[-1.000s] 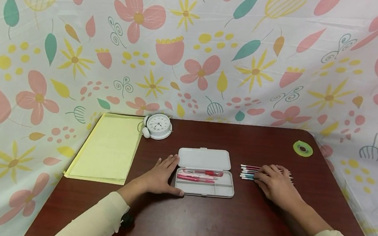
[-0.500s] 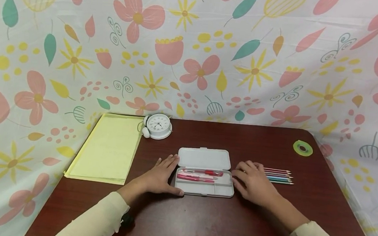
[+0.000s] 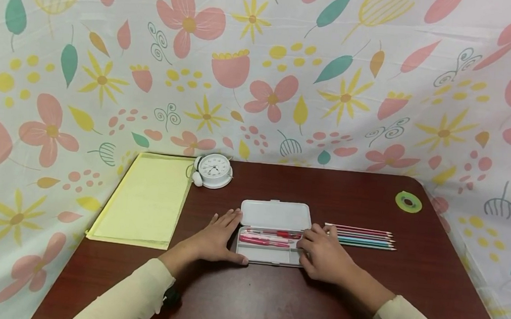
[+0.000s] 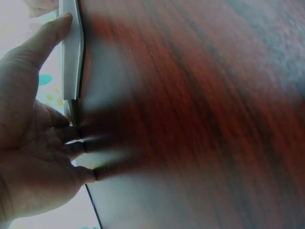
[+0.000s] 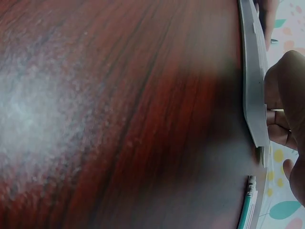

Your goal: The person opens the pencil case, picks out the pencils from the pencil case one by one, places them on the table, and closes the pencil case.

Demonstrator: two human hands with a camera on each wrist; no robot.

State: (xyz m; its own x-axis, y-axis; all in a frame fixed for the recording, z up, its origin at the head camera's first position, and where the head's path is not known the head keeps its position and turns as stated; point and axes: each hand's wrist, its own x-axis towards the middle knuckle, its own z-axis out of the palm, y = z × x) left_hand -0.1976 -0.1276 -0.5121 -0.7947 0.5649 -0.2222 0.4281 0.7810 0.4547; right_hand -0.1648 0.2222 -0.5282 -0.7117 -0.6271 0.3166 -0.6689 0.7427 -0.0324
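A white pencil case lies with its lid folded back. Several red and pink pens lie in its rear compartment. My left hand rests at the case's left end, fingers spread, thumb on the front left corner; the left wrist view shows that thumb against the case wall. Over the case's right end is my right hand, fingers loosely bent over the rim near the pen ends. In the right wrist view its fingers dip behind the case's side. Nothing shows in its grasp.
Several colored pencils lie in a row right of the case. A white alarm clock and a yellow zip folder stand at the back left. A green tape roll lies at the far right of the brown table.
My right hand has moved left from the colored pencils to the right end of the pencil case, leaving the pencils in their row. The left hand has stayed put.
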